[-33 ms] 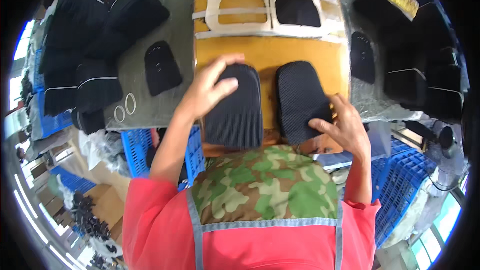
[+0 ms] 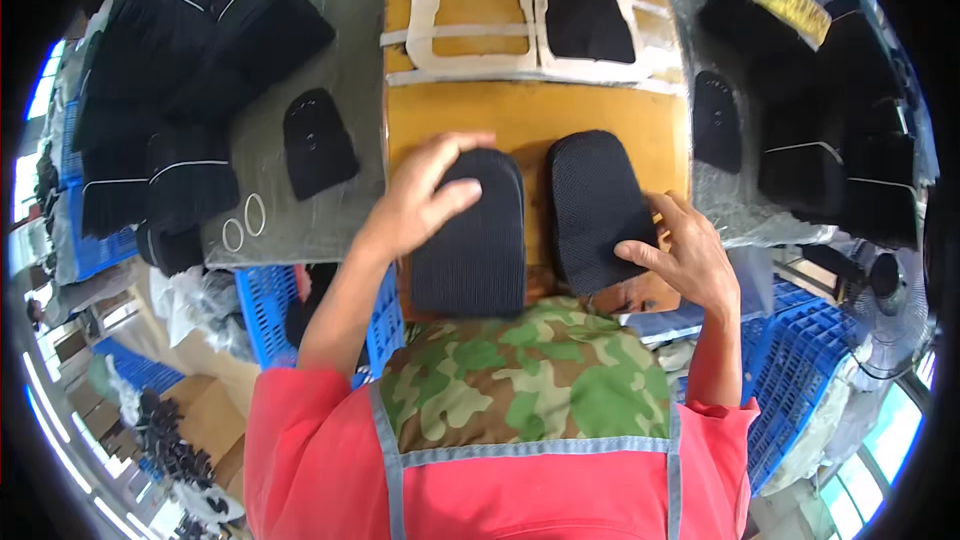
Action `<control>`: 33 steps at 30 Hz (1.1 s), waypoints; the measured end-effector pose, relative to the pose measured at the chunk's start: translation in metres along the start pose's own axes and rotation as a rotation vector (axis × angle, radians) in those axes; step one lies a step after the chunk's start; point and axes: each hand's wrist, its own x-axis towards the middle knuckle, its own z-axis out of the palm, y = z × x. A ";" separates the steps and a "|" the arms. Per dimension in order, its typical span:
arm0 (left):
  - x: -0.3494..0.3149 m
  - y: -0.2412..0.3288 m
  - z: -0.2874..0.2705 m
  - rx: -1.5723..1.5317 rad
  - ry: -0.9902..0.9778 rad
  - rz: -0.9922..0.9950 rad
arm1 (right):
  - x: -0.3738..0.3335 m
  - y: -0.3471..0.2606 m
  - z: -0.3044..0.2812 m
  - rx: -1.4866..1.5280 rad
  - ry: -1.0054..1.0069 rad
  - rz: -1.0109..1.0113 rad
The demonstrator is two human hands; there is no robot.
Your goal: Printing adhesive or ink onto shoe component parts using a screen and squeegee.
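Note:
Two black fabric pads with rounded tops lie side by side at the near edge of an orange-yellow board [image 2: 440, 110]. The left pad [image 2: 470, 260] is finely ribbed, with its lower edge blurred. My left hand [image 2: 425, 195] grips its upper left side, thumb across the face and index finger stretched past the top; the other fingers are mostly hidden. The right pad [image 2: 595, 200] has a textured mesh-like face and leans slightly. My right hand [image 2: 690, 250] pinches its lower right side, thumb on the face and fingers at the edge.
At the board's far end lies a white double frame [image 2: 430, 10], with a black piece [image 2: 590, 15] in its right opening. Stacks of black pieces [image 2: 190, 175] flank the board. Two pale rings [image 2: 255, 215] lie at left. Blue crates [image 2: 795, 385] stand below the table.
My left hand and the ribbed pad have shifted slightly nearer to me. The right hand keeps its hold with almost no movement. The whole view has shifted a little.

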 end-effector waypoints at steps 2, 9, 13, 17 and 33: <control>-0.011 0.005 0.015 0.062 0.021 0.063 | 0.018 -0.002 -0.014 -0.030 0.083 -0.072; -0.026 0.020 0.024 0.068 0.211 0.122 | 0.200 0.008 -0.032 -0.126 0.579 -0.688; -0.041 0.047 0.010 0.218 0.231 0.156 | 0.254 0.013 0.002 -0.468 0.604 -0.511; -0.042 0.083 -0.035 0.235 0.415 0.316 | 0.264 0.015 0.005 -0.432 0.549 -0.520; -0.099 0.186 -0.158 0.292 0.371 1.303 | 0.259 0.020 0.000 -0.260 0.848 -0.669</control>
